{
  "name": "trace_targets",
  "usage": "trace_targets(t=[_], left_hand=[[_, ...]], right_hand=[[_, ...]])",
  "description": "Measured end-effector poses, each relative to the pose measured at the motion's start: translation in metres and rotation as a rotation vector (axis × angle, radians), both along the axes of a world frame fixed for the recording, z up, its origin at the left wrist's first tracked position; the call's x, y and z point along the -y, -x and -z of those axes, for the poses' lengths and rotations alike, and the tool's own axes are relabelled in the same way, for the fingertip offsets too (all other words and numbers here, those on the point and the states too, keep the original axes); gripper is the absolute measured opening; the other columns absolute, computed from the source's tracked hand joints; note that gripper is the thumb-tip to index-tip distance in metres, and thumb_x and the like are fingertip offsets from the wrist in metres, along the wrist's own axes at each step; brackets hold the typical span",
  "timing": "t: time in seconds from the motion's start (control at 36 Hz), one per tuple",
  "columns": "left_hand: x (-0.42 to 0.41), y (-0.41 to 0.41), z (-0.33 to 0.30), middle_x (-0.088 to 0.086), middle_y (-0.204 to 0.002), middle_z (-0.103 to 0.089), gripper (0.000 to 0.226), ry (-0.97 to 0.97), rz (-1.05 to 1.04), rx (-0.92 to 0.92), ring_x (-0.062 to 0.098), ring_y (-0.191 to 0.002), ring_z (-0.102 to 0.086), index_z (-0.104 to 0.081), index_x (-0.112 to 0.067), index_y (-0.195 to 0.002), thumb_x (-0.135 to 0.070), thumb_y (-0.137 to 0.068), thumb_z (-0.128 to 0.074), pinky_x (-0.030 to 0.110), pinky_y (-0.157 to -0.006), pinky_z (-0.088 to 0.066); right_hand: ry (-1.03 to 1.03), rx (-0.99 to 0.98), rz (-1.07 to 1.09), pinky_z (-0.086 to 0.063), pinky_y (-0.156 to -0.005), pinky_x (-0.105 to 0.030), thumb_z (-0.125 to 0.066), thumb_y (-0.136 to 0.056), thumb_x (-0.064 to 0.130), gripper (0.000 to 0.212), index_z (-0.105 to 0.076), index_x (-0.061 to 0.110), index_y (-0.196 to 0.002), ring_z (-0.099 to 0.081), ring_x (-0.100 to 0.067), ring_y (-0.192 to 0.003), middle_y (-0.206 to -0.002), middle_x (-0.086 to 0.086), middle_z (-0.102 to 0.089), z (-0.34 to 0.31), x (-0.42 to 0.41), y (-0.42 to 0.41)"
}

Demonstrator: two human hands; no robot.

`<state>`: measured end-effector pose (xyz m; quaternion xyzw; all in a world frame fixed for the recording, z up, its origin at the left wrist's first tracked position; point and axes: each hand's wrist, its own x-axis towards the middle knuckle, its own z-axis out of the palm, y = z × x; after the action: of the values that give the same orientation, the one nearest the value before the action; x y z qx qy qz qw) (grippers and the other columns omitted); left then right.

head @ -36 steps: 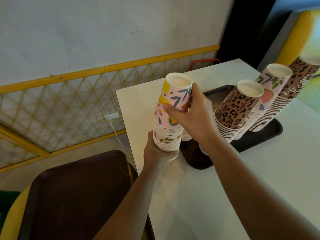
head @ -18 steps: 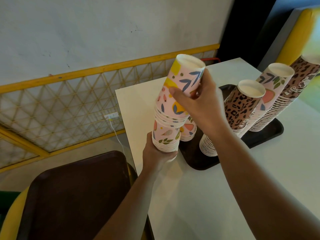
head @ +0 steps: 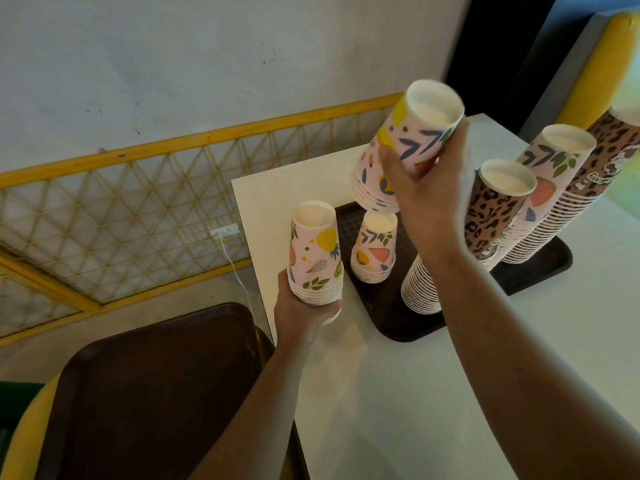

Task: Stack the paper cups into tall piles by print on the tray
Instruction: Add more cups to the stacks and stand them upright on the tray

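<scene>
So from my head cam: my right hand [head: 427, 188] is wrapped around a short stack of pink fruit-print cups [head: 401, 157], held upside down and tilted, up in the air over the near-left part of the brown tray [head: 391, 323]. My left hand [head: 301, 306] grips another short pink stack [head: 313, 254] from below, base up, hanging just off the table's [head: 450, 393] left edge, beside the tray. On the tray itself there's a small pink pile [head: 374, 251] right under the raised stack, then a tall leopard-print pile [head: 491, 216], a tall pink pile [head: 550, 188] behind it, and another leopard one [head: 613, 150] at the far right. A second brown tray [head: 156, 393] sits lower left, off the table.
</scene>
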<state>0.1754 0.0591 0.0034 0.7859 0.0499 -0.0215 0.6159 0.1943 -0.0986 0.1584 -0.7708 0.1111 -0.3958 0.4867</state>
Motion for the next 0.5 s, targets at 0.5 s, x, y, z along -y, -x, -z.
trace_targets(t=[0.5], left_hand=[[0.001,-0.002,-0.002,-0.015,-0.095,-0.056,0.075,0.053,0.028,-0.046,0.014,-0.094,-0.055,-0.043,-0.030,-0.106,-0.004,-0.052,-0.088,0.026,-0.076,-0.045]], right_hand=[[-0.060,-0.297,0.036,-0.048,-0.091,-0.025,-0.073,-0.076,0.021,0.069,-0.037,0.010,-0.134,-0.052,-0.016,-0.114,-0.128,-0.007,-0.049,0.089,0.001,-0.016]])
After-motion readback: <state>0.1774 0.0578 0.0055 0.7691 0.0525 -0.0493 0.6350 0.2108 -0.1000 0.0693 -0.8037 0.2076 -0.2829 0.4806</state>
